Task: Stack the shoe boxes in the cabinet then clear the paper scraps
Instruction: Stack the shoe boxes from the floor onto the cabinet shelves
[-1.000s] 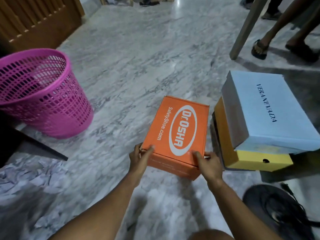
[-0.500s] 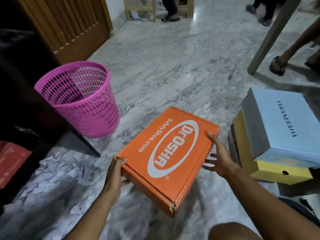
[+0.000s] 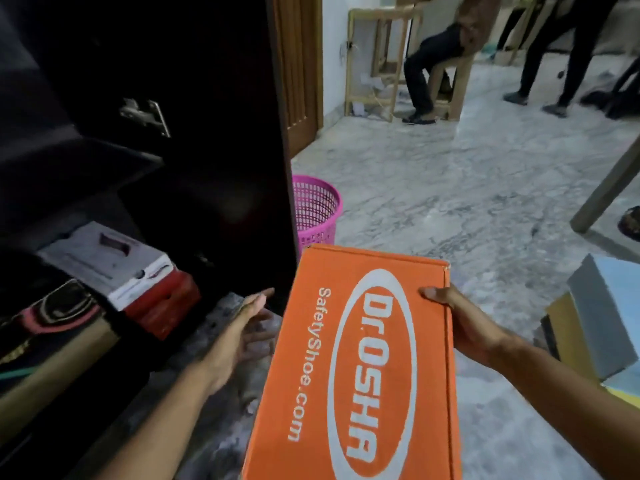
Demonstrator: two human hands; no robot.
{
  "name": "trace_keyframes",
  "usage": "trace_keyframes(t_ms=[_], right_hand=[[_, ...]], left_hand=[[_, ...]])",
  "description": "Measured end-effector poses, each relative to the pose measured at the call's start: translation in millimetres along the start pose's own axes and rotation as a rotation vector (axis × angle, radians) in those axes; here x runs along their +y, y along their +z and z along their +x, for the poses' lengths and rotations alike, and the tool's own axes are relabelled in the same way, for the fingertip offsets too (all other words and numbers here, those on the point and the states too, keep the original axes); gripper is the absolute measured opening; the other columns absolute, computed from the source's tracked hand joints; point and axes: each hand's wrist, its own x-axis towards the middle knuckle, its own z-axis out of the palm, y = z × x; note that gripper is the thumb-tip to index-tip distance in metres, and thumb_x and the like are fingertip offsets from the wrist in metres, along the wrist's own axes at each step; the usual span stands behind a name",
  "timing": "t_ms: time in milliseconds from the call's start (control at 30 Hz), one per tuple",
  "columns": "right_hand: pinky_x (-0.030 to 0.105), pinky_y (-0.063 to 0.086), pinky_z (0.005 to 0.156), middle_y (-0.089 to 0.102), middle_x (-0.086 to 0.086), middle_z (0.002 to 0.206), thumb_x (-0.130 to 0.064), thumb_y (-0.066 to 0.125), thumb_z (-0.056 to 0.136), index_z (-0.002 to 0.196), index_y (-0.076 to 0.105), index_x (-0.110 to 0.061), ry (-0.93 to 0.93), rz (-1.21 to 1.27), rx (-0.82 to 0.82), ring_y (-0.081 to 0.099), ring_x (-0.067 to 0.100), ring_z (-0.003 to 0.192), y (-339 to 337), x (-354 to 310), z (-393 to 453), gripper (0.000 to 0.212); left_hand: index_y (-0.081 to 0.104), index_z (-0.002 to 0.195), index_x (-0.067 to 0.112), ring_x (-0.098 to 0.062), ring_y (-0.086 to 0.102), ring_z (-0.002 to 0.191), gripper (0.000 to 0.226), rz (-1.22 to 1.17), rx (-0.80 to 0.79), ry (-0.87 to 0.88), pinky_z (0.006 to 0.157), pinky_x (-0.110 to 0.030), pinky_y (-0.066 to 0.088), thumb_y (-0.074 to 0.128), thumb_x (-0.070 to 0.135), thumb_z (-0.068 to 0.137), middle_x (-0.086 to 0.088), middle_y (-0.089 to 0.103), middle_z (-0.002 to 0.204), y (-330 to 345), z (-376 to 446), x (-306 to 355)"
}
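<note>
The orange shoe box [image 3: 367, 368] is carried lengthwise toward twelve o'clock; the right hand [image 3: 464, 323] grips its far-right edge, while the left hand [image 3: 249, 327] lies flat-fingered, probably under it. The dark cabinet [image 3: 173, 188], at ten o'clock, sits nearer the left hand.

A home interior: marble floor [image 3: 450, 209], dark cabinet [image 3: 207, 133] holding shoe boxes [image 3: 114, 268], pink wastebasket [image 3: 317, 209]

The flat orange cardboard shoe box [image 3: 360, 362] says "Dr.OSHA" in a white oval, and "SafetyShoe.com" in white letters beside it.
</note>
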Motion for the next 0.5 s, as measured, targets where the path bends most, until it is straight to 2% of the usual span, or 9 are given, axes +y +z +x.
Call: trace_keyframes(t_ms=[67,100,167,200,233,300,333,433,500], right_hand=[[0.071,0.047,0.105,0.063,0.020,0.141,-0.052,0.080,0.079,0.146,0.051,-0.030,-0.049,-0.051,-0.106,0.062,0.047,0.127,49.3,-26.4,-3.8,0.076],[0.067,0.049,0.104,0.065,0.020,0.139,-0.049,0.079,0.080,0.147,0.051,-0.026,-0.080,-0.075,-0.170,0.063,0.046,0.126,74.4,-38.9,-6.8,0.076],[0.059,0.055,0.099,0.066,0.022,0.137,-0.041,0.074,0.081,0.147,0.049,-0.019,-0.126,-0.112,-0.262,0.065,0.045,0.122,120.5,-61.2,-12.5,0.074],[0.056,0.056,0.097,0.066,0.023,0.137,-0.038,0.072,0.081,0.148,0.048,-0.018,-0.142,-0.121,-0.294,0.066,0.045,0.122,140.8,-70.4,-13.6,0.074],[0.055,0.057,0.096,0.065,0.023,0.137,-0.037,0.071,0.082,0.148,0.047,-0.017,-0.157,-0.133,-0.314,0.066,0.045,0.121,160.1,-79.4,-14.8,0.073],[0.055,0.058,0.096,0.064,0.024,0.138,-0.037,0.070,0.085,0.149,0.046,-0.016,-0.201,-0.136,-0.345,0.066,0.045,0.122,194.6,-95.6,-18.6,0.071],[0.055,0.057,0.097,0.064,0.024,0.139,-0.037,0.069,0.086,0.149,0.047,-0.017,-0.220,-0.131,-0.360,0.065,0.045,0.123,209.5,-102.3,-19.2,0.069],[0.061,0.050,0.107,0.062,0.023,0.143,-0.051,0.071,0.086,0.151,0.047,-0.022,-0.245,-0.122,-0.376,0.062,0.044,0.128,243.0,-119.6,-20.8,0.075],[0.061,0.040,0.114,0.058,0.027,0.144,-0.071,0.069,0.080,0.151,0.050,-0.027,-0.250,-0.121,-0.417,0.056,0.042,0.132,255.2,-126.6,-19.0,0.085]], left_hand=[[0.062,0.133,0.046,-0.019,0.064,0.120,0.076,0.025,-0.042,0.106,0.105,-0.042,0.047,0.074,0.078,0.066,0.006,0.065,0.135,-17.1,-14.5,30.4],[0.063,0.134,0.041,-0.016,0.064,0.124,0.071,0.033,-0.052,0.156,0.105,-0.038,0.049,0.073,0.072,0.071,0.008,0.068,0.134,-25.9,-23.4,44.3],[0.070,0.120,0.026,-0.009,0.073,0.105,0.073,0.043,-0.024,0.214,0.087,-0.024,0.057,0.082,0.067,0.061,0.008,0.078,0.111,-46.3,-39.6,68.1],[0.072,0.112,0.020,-0.012,0.076,0.094,0.072,0.037,-0.024,0.214,0.079,-0.025,0.059,0.085,0.063,0.056,0.004,0.080,0.102,-57.1,-48.5,78.9],[0.073,0.107,0.014,-0.018,0.076,0.088,0.068,0.016,-0.028,0.205,0.078,-0.031,0.060,0.084,0.058,0.057,-0.005,0.080,0.098,-70.3,-57.1,87.2],[0.075,0.107,0.007,-0.030,0.074,0.088,0.063,-0.013,-0.021,0.192,0.088,-0.049,0.058,0.077,0.055,0.066,-0.022,0.076,0.103,-95.0,-73.8,103.3],[0.075,0.107,0.006,-0.032,0.074,0.087,0.056,-0.024,-0.003,0.195,0.090,-0.052,0.055,0.072,0.052,0.075,-0.023,0.076,0.102,-106.0,-81.9,111.9],[0.073,0.104,0.007,-0.027,0.076,0.080,0.040,-0.033,0.095,0.292,0.082,-0.047,0.061,0.060,0.040,0.088,-0.015,0.079,0.092,-131.5,-105.6,137.7],[0.073,0.112,0.010,-0.031,0.075,0.091,0.054,-0.034,0.208,0.383,0.090,-0.052,0.058,0.065,0.051,0.077,-0.019,0.077,0.105,-144.7,-119.8,159.7]])
